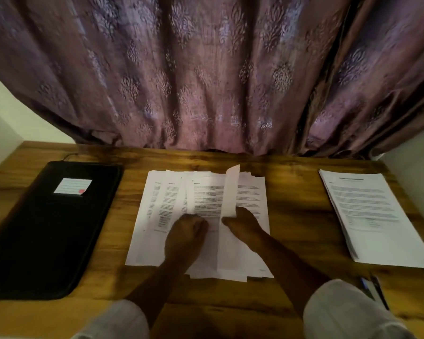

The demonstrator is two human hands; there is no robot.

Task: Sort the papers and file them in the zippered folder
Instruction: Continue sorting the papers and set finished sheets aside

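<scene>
A fanned pile of printed papers [157,211] lies in the middle of the wooden desk [296,216]. My right hand [242,223] pinches one sheet [230,192] and holds it up on edge above the pile. My left hand [184,236] rests on the pile with curled fingers, pressing the sheets down. A black zippered folder [47,231] with a white label [72,185] lies closed at the left. A second, neat stack of papers [367,216] sits at the right.
A purple patterned curtain [206,69] hangs behind the desk's far edge. Pens [375,287] lie near the front right edge. White walls border both sides.
</scene>
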